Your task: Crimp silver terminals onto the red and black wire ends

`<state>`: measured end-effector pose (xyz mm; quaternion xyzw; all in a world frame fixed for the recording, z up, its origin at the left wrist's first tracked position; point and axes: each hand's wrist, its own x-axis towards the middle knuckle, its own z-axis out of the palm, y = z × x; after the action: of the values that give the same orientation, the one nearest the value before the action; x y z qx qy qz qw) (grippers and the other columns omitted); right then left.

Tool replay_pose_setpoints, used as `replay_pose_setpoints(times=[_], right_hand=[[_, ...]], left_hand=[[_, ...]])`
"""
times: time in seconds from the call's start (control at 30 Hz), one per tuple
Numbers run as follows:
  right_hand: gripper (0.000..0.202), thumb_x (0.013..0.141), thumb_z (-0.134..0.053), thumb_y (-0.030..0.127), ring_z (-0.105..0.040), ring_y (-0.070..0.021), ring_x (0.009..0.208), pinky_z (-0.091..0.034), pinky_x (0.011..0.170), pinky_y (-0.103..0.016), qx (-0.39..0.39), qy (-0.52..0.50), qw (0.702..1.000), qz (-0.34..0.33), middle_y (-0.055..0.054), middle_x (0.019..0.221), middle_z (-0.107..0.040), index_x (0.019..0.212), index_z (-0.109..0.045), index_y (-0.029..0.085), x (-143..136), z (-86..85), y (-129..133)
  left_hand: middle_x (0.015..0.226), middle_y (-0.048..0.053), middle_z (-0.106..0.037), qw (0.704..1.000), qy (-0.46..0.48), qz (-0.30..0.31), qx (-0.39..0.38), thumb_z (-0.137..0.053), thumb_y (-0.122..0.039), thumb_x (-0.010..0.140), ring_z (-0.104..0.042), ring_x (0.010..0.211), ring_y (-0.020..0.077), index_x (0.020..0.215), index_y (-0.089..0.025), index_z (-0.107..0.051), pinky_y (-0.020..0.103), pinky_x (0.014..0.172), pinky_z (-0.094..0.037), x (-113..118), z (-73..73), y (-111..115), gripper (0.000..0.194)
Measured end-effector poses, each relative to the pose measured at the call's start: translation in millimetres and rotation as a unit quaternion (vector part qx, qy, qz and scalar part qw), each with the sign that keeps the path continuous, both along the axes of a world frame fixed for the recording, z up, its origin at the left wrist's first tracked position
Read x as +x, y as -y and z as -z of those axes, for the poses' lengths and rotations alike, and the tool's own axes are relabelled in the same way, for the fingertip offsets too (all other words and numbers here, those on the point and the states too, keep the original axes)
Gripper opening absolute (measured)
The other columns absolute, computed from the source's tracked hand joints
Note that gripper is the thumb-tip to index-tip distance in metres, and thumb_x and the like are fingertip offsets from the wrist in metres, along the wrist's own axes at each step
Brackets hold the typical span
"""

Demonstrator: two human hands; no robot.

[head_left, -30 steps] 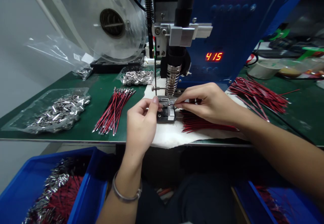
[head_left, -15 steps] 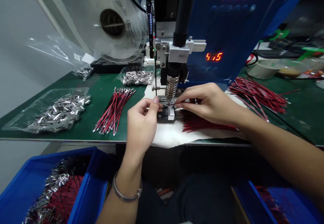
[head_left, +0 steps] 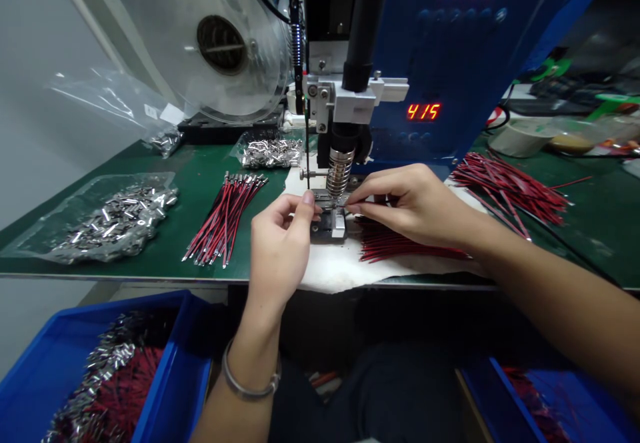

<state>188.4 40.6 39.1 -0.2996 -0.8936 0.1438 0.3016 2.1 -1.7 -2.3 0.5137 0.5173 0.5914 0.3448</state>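
Observation:
My left hand (head_left: 285, 236) is closed, thumb pressed on the fingers, at the left side of a small metal fixture (head_left: 327, 224). What it pinches is too small to make out. From the right, my right hand (head_left: 410, 203) pinches what looks like a thin wire, its fingertips by the fixture. Between both hands, a soldering head (head_left: 340, 169) with a coiled spring points down at the fixture, and its tip is partly hidden. Below my right hand lies a bundle of red and black wires (head_left: 395, 246) on a white sheet (head_left: 327, 273).
On the left stand a bag of metal parts (head_left: 120, 219), wires with metal ends (head_left: 225, 219) and another parts bag (head_left: 273, 151). More wires (head_left: 515, 186) lie at right. A blue machine (head_left: 425, 43) rises behind. Blue bins (head_left: 187, 336) sit below the table edge.
Both hands hold their places at the fixture. Only a very slight shift of the camera view shows.

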Motion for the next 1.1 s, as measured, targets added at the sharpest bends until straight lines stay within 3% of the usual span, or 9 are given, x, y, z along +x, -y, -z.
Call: replay_pose_setpoints(times=[0.5, 0.67, 0.8, 0.97, 1.1], right_hand=[[0.013, 0.085, -0.062, 0.018, -0.063, -0.0119, 0.068, -0.046, 0.063, -0.022, 0.018, 0.0, 1.0, -0.011, -0.005, 0.079, -0.071, 0.088, -0.073, 0.013, 0.3, -0.3, -0.9], [0.013, 0.085, -0.061, 0.018, -0.063, -0.012, 0.07, -0.046, 0.064, -0.022, 0.019, 0.004, 1.0, -0.006, -0.005, 0.081, -0.071, 0.088, -0.073, 0.013, 0.1, -0.7, -0.3], [0.012, 0.084, -0.062, 0.017, -0.064, -0.012, 0.07, -0.048, 0.065, -0.023, 0.025, 0.003, 1.0, -0.005, -0.004, 0.081, -0.071, 0.088, -0.073, 0.015, -0.1, 0.0, 0.2], [0.011, 0.085, -0.061, 0.018, -0.064, -0.0136, 0.071, -0.05, 0.065, -0.026, 0.049, -0.006, 0.999, -0.004, -0.004, 0.081, -0.071, 0.085, -0.072, 0.019, -0.7, 1.7, 0.9], [0.01, 0.085, -0.062, 0.02, -0.065, -0.0141, 0.07, -0.051, 0.064, -0.027, 0.07, -0.02, 0.997, -0.012, -0.003, 0.08, -0.073, 0.084, -0.072, 0.022, 1.8, -3.0, 4.3]], left_hand=[[0.067, 0.002, -0.061, 1.0, 0.001, -0.001, 0.005, -0.062, -0.041, 0.084, -0.046, 0.053, 0.0087, 0.069, -0.017, -0.064, 0.022, 0.048, -0.033, -0.3, 0.3, -0.6, 0.028], [0.057, -0.001, -0.052, 1.0, 0.002, -0.004, 0.002, -0.061, -0.041, 0.084, -0.041, 0.049, 0.0089, 0.068, -0.017, -0.063, 0.023, 0.048, -0.031, -0.3, 0.6, -1.4, 0.029], [0.05, -0.003, -0.042, 1.0, 0.013, -0.003, 0.001, -0.062, -0.041, 0.083, -0.036, 0.046, 0.0088, 0.068, -0.017, -0.063, 0.023, 0.047, -0.03, -0.4, 1.0, -1.1, 0.029], [0.058, -0.002, -0.05, 0.999, 0.031, -0.001, 0.009, -0.063, -0.04, 0.083, -0.034, 0.046, 0.0073, 0.067, -0.016, -0.062, 0.022, 0.045, -0.029, -0.6, 2.6, -3.4, 0.029], [0.055, -0.002, -0.045, 0.999, 0.042, -0.013, 0.021, -0.059, -0.04, 0.085, -0.032, 0.046, 0.0073, 0.063, -0.017, -0.057, 0.022, 0.044, -0.028, -0.8, 0.7, 1.4, 0.032]])
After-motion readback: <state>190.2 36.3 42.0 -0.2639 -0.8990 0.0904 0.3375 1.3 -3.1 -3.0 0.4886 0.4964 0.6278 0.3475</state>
